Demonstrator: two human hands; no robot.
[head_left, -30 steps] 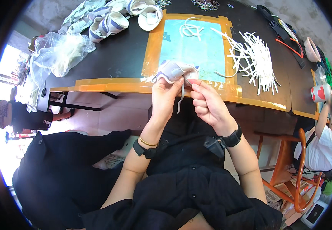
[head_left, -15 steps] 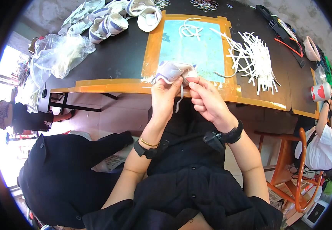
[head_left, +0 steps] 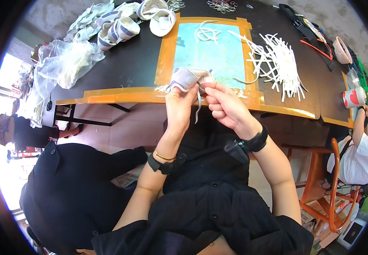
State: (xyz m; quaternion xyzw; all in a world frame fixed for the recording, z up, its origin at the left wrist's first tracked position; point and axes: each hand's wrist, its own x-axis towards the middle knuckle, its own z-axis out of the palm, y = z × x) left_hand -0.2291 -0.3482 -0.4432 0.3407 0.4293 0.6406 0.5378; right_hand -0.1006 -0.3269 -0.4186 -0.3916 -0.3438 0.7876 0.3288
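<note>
My left hand [head_left: 181,101] grips a grey-and-white cupped mask piece [head_left: 187,78] at the near edge of the black table [head_left: 128,63]. My right hand [head_left: 224,104] pinches a thin white strap [head_left: 198,106] that hangs down from the piece. Both hands are close together, just in front of a light blue mat [head_left: 211,53] framed with orange tape. A black band sits on each wrist, plus a gold bangle on the left.
A heap of loose white straps [head_left: 279,63] lies right of the mat. Finished mask pieces [head_left: 120,23] pile at the back left beside a clear plastic bag [head_left: 67,61]. A red-and-white cup [head_left: 354,97] stands far right. A person in white [head_left: 365,153] sits by an orange chair [head_left: 326,187].
My hands have stayed in place at the table edge; the right hand has shifted slightly closer to the mask piece, fingers working the strap.
</note>
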